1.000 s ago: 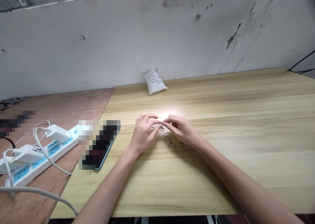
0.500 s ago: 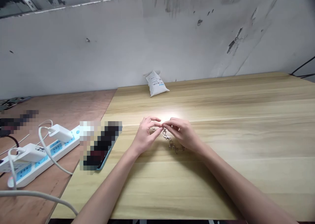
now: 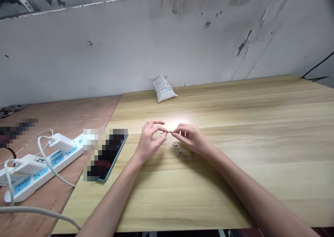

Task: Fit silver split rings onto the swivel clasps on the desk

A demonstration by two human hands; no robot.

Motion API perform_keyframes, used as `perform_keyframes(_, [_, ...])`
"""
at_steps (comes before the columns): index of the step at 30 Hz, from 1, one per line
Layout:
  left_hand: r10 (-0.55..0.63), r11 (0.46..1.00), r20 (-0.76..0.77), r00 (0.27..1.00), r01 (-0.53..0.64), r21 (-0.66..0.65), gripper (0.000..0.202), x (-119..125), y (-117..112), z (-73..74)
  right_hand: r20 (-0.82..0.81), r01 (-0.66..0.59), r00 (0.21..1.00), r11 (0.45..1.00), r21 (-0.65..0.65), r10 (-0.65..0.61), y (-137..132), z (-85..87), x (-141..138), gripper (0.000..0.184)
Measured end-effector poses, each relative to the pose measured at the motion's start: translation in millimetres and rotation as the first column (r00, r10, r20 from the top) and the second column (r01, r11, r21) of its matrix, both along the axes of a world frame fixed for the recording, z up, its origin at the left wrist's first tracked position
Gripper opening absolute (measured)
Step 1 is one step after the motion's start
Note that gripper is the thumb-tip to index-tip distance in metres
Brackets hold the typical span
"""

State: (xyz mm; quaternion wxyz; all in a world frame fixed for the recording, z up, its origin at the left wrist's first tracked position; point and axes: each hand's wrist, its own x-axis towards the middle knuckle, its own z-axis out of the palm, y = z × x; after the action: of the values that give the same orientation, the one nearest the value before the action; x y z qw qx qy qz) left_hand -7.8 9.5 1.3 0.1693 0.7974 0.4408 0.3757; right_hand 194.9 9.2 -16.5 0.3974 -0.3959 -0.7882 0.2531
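Roughly level, crosswise metal clasp (image 3: 169, 131)

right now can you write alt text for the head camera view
The left hand and right hand pinch a small metal fitting above a pale wooden table, with metal swivel clasps lying just below. A phone lies to the left, beside a white power strip.

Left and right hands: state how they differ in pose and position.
The left hand has its fingers more spread and sits nearer the phone. The right hand has its fingers more curled and sits closer to the swivel clasps. Both pinch at a small metal link between their fingertips.
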Motion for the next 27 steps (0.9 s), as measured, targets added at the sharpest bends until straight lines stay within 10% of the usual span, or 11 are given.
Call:
perform_keyframes(12, [0.089, 0.989, -0.219, 0.972, -0.06, 0.137, 0.008, -1, -1, -5.2, 0.002, 0.017, 1.0, 0.991, 0.13, -0.017, -13, -2.8, -20, 0.012])
perform_keyframes(22, [0.123, 0.973, -0.204, 0.971, -0.078, 0.216, 0.007, 0, -1, -4.7, -0.266, -0.021, 0.963, 0.977, -0.212, -0.037, -13, 0.4, -22, 0.015])
perform_keyframes(27, [0.144, 0.964, -0.175, 0.974, -0.099, 0.245, 0.007, -1, -1, -3.5, -0.49, -0.215, 0.866, 0.813, -0.541, -0.097, -11, 4.5, -19, 0.018])
